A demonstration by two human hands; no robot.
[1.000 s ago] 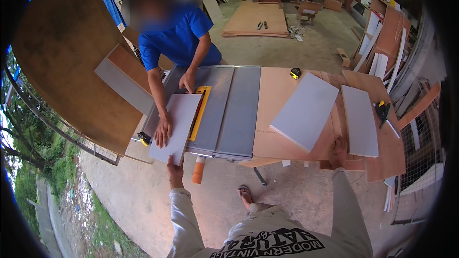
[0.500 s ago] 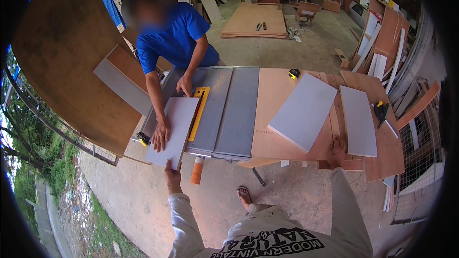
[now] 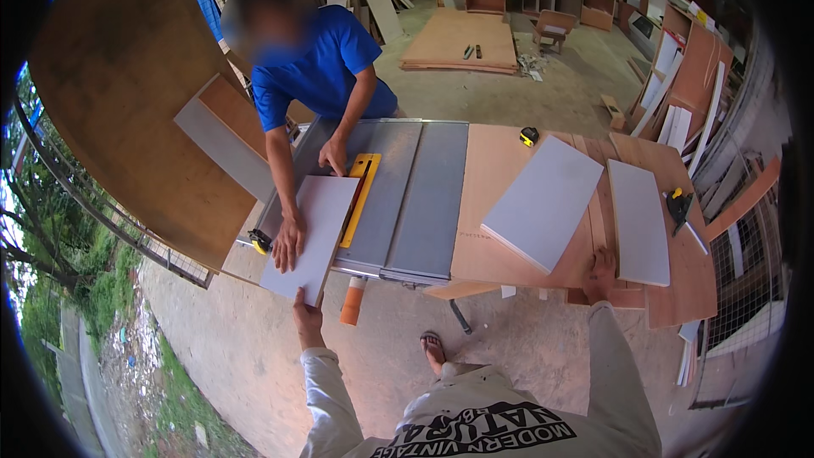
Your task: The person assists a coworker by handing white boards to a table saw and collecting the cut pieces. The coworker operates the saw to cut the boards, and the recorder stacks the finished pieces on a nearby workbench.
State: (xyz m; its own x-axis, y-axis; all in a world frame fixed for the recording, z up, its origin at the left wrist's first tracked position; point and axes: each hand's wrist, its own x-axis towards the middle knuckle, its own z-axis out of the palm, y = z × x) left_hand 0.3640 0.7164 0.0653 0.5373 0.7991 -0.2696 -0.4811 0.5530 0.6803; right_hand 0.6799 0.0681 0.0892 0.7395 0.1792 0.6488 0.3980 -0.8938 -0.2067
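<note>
My left hand [image 3: 309, 319] grips the near end of a white board [image 3: 318, 216], thumb on top. The board lies on the grey metal top of a table saw [image 3: 432, 195], beside its yellow insert plate [image 3: 362, 199]. A co-worker in a blue shirt [image 3: 326, 64] presses one flat hand [image 3: 289, 242] on this board, the other hand [image 3: 334, 154] at its far end. My right hand [image 3: 600, 276] rests at the near edge of a plywood table [image 3: 479, 178], fingers stretched over the wood. It lies between a larger white panel [image 3: 547, 199] and a narrower one [image 3: 638, 220].
A yellow-black tape measure [image 3: 529, 136] sits at the plywood's far edge, and another yellow-black tool [image 3: 677, 203] at its right. An orange-ended pipe [image 3: 352, 301] hangs below the saw. A large wooden sheet [image 3: 136, 110] leans at left. Stacked plywood [image 3: 458, 42] lies behind.
The view has shifted slightly, so the scene sits a little further right. Both my hands, the co-worker's hands and the boards keep nearly the same places.
</note>
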